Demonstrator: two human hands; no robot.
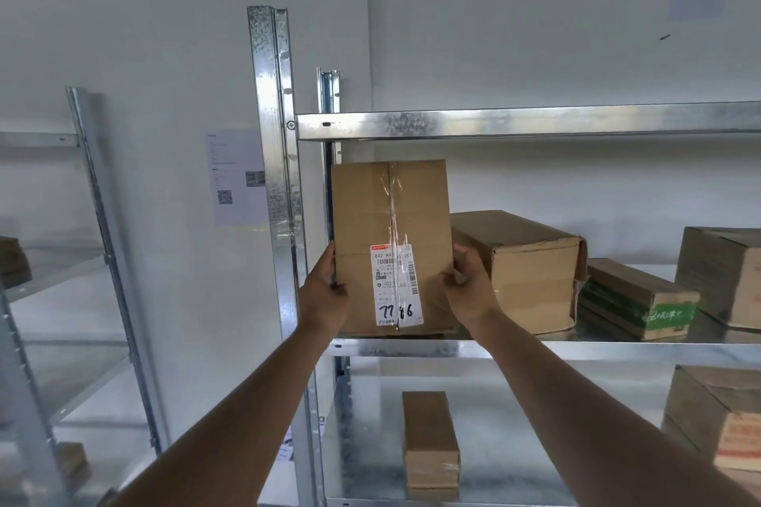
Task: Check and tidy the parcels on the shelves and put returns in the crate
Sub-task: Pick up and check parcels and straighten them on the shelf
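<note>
The left hand and right hand grip the upright parcel by its sides.

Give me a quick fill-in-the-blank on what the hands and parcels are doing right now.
1. Both hands, left and right, hold the upright box by its ____.
2. The handwritten number on its label starts with ____.
3. The box with green tape lies on the ____ shelf as the held box.
4. On the shelf below stands a small box, directly ____ the held box.

Missing words: sides; 77; same; under
</note>
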